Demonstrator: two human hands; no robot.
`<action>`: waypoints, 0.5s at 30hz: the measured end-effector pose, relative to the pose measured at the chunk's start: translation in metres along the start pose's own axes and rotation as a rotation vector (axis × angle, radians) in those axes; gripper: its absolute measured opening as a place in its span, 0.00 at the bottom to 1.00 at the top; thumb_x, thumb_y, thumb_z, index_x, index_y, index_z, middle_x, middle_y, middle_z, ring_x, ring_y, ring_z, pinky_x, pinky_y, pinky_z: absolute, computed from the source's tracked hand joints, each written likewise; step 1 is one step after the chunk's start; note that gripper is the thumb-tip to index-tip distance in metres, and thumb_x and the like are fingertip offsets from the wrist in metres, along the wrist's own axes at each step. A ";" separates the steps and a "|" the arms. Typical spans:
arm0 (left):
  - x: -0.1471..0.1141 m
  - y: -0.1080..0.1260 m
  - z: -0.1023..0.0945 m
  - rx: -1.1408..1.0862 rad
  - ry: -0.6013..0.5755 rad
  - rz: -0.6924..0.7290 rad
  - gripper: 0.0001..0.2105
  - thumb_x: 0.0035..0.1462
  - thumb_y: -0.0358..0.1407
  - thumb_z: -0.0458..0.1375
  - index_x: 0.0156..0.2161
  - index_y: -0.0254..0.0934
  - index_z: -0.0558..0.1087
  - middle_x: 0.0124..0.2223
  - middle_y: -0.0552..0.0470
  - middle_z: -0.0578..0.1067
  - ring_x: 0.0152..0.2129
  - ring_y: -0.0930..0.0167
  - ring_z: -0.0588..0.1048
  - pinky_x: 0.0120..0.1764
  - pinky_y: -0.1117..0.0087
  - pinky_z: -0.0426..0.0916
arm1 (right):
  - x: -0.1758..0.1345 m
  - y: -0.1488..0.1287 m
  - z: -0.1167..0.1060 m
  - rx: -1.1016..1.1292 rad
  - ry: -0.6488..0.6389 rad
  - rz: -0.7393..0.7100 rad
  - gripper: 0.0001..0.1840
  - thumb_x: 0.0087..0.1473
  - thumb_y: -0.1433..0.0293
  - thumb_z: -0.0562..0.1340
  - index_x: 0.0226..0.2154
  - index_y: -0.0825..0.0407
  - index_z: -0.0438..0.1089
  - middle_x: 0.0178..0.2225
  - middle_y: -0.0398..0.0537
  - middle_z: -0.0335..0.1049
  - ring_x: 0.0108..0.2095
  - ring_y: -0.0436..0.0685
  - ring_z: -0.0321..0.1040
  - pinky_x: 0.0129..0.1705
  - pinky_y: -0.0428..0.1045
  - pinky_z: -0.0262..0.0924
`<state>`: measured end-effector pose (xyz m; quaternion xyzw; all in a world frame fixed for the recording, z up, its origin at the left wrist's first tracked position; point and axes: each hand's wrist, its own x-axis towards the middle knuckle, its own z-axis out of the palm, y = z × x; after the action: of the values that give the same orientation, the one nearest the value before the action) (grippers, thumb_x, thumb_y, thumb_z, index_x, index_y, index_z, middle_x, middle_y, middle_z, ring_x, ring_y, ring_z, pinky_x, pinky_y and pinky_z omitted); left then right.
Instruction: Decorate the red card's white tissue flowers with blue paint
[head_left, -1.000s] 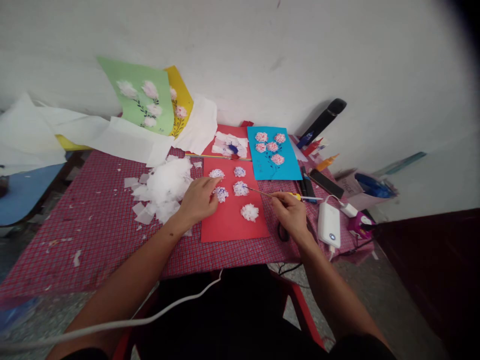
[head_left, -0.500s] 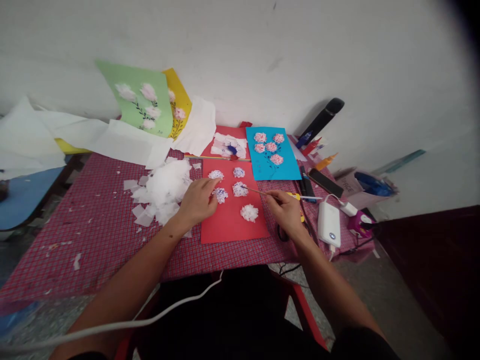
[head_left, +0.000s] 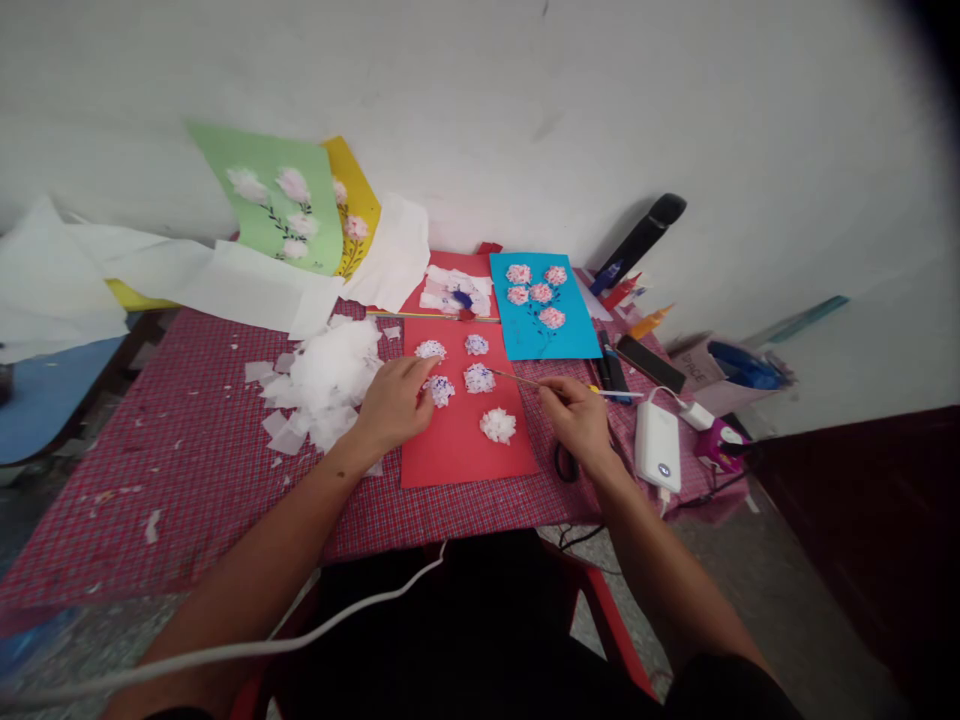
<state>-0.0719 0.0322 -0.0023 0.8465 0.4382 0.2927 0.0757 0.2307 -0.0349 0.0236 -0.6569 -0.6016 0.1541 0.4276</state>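
A thin paintbrush [head_left: 517, 379] with a pale handle end is pinched in my right hand [head_left: 581, 418]. Its tip is at the right edge of a purple-speckled white paper flower [head_left: 479, 378] on the red card [head_left: 457, 450]. My left hand [head_left: 394, 400] rests at the card's left edge, fingers stretched out and thumb apart, beside two more speckled paper flowers [head_left: 440, 390]. Another small speckled flower [head_left: 476, 344] lies farther up. Near the card's lower right is a plain white paper flower [head_left: 498, 426]. Behind it, crumpled tissue [head_left: 442, 288] carries a dark blue paint blob [head_left: 463, 299].
White tissue squares [head_left: 334, 375] are heaped left of the card. A blue card [head_left: 544, 335] with pink-speckled flowers lies at the back. On the right are a power bank [head_left: 658, 450], a black phone [head_left: 651, 363], paint tubes [head_left: 649, 321] and scissors [head_left: 566, 462], partly hidden.
My right hand has shifted slightly to the right, drawing the brush tip from the flower's middle to its right edge. The left hand stays in place.
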 end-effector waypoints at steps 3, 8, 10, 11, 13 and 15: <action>0.000 0.000 0.000 -0.009 0.000 -0.001 0.25 0.63 0.30 0.53 0.64 0.38 0.68 0.57 0.42 0.76 0.54 0.58 0.74 0.58 0.55 0.69 | 0.000 0.005 0.003 -0.019 -0.024 0.002 0.14 0.58 0.63 0.62 0.39 0.50 0.82 0.34 0.49 0.83 0.33 0.59 0.77 0.39 0.52 0.69; 0.000 0.000 0.000 -0.022 0.003 -0.004 0.25 0.62 0.30 0.54 0.64 0.37 0.68 0.57 0.41 0.75 0.54 0.57 0.74 0.58 0.55 0.69 | 0.001 0.007 -0.001 -0.017 -0.026 0.008 0.13 0.57 0.63 0.62 0.37 0.51 0.81 0.33 0.48 0.82 0.32 0.58 0.76 0.37 0.51 0.67; -0.001 0.000 0.000 -0.021 -0.002 -0.009 0.25 0.62 0.30 0.54 0.65 0.37 0.68 0.57 0.41 0.75 0.54 0.57 0.74 0.58 0.54 0.68 | 0.001 0.005 -0.005 -0.016 -0.012 0.005 0.13 0.57 0.63 0.63 0.36 0.51 0.81 0.32 0.48 0.82 0.31 0.58 0.75 0.35 0.51 0.66; -0.001 0.000 0.001 -0.021 -0.004 -0.010 0.25 0.62 0.30 0.53 0.65 0.37 0.68 0.58 0.41 0.75 0.54 0.57 0.74 0.59 0.54 0.68 | 0.001 0.003 -0.006 -0.018 -0.002 0.004 0.12 0.57 0.63 0.63 0.36 0.50 0.81 0.32 0.47 0.81 0.31 0.57 0.75 0.34 0.50 0.66; -0.001 0.000 0.001 -0.020 -0.004 -0.011 0.26 0.62 0.30 0.53 0.65 0.38 0.67 0.58 0.42 0.75 0.55 0.57 0.74 0.59 0.54 0.68 | -0.001 0.002 -0.009 -0.018 0.010 0.000 0.12 0.57 0.63 0.63 0.36 0.50 0.81 0.31 0.47 0.81 0.30 0.57 0.75 0.34 0.50 0.65; 0.000 0.000 0.000 -0.016 -0.005 -0.012 0.26 0.62 0.30 0.53 0.65 0.37 0.68 0.57 0.42 0.75 0.54 0.58 0.74 0.59 0.54 0.68 | -0.003 0.002 -0.009 -0.016 0.000 -0.006 0.12 0.57 0.63 0.63 0.37 0.49 0.81 0.31 0.47 0.81 0.30 0.57 0.74 0.34 0.50 0.66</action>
<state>-0.0716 0.0318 -0.0027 0.8441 0.4406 0.2935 0.0854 0.2372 -0.0408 0.0264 -0.6585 -0.6047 0.1479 0.4228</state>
